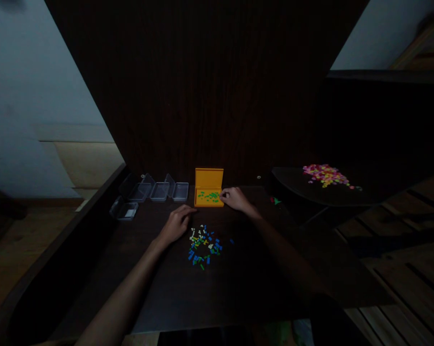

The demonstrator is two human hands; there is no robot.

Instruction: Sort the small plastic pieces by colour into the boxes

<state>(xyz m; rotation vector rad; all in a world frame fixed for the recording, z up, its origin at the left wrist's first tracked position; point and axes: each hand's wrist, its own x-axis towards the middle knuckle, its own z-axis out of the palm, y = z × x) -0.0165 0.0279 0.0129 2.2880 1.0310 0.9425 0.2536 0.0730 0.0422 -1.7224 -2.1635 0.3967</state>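
Note:
A yellow box [209,178] stands with its lid raised at the back of the dark table, and several small green bricks [213,195] lie inside it. My right hand [235,198] is at the box's right edge, its fingertips pinched together over the rim. Whatever they hold is too small or hidden. My left hand [177,223] rests on the table in front of the box's left corner, fingers loosely stretched, with nothing visible in them. Between my forearms lies a loose pile of small blue, white, green and yellow bricks [196,258].
Clear plastic cases [160,191] with raised lids stand in a row left of the box, and another clear case [125,211] sits nearer. Pink and yellow pieces [325,174] are heaped on a side shelf [296,185]. A red and green item [275,201] lies right of my hand.

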